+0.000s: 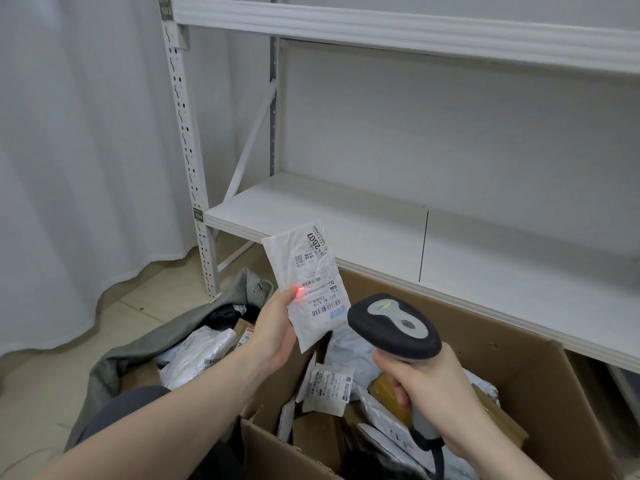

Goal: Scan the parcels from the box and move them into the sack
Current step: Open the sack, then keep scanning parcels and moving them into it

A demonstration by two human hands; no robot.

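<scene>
My left hand (275, 329) grips a flat white parcel (308, 268) by its lower left edge and holds it upright above the cardboard box (540, 372). Its printed label faces me, and a red scanner dot glows beside the label, at my thumb. My right hand (433, 393) grips the handle of a grey and black barcode scanner (393, 325), whose head points at the parcel. Several bagged and boxed parcels (332, 381) lie inside the box. To the left, the grey sack (138, 351) lies open on the floor with several parcels (199, 351) in it.
A white metal shelf rack (346, 216) stands right behind the box, its low shelf bare. A white curtain (79, 168) hangs at the left, down to the tiled floor. My dark-trousered knee (138, 403) is between sack and box.
</scene>
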